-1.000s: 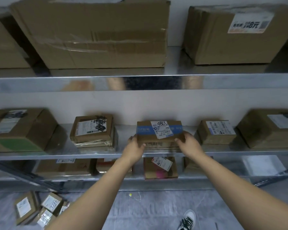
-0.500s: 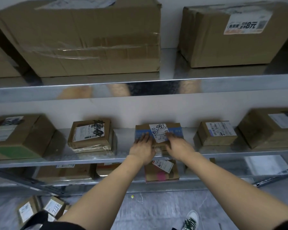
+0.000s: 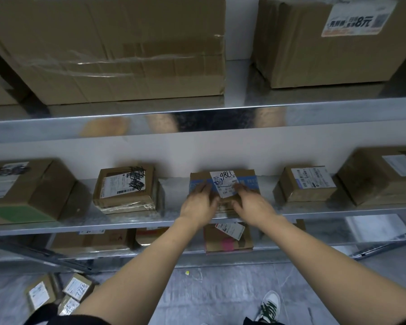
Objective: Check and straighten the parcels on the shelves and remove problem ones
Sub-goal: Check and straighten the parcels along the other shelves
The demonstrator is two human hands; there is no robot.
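Top shelf [image 3: 56,130]: carrying two big cartons, well apart.
Taped carton [image 3: 108,50]: sitting at the left of the top shelf, clear tape wrinkling across its front.
Printed carton [image 3: 333,43]: standing to the right, showing a white sticker at its upper corner.
Middle shelf [image 3: 127,219]: holding five boxes in a row, all apart from each other.
Green-sided box [image 3: 26,191]: sitting at the far left, turned at a slight angle.
Far-right box [image 3: 380,177]: sitting partly out of frame.
Scribbled box [image 3: 127,186]: lying left of centre, black pen marks covering part of its label.
Blue-taped parcel [image 3: 246,179]: sitting in the centre of the middle shelf, between the scribbled box and the small box, under both hands.
Small box [image 3: 307,184]: resting just right of the parcel, not touching it.
Pink-marked box [image 3: 227,242]: sitting on the lower shelf [image 3: 192,252], directly below the parcel.
Floor parcels [image 3: 56,294]: lying in a loose heap at the lower left, one reading 7786.
Left hand [image 3: 198,202]: pressing straight fingers on the parcel's top, over the blue tape, not clasping.
Right hand [image 3: 251,202]: laying flat fingers on the top at the label's edge; thumb possibly touching the front face, too blurred to confirm.
Shoe [image 3: 270,306]: standing on the grey floor [image 3: 220,289].
Label [image 3: 222,181]: facing up, reading 98LL.
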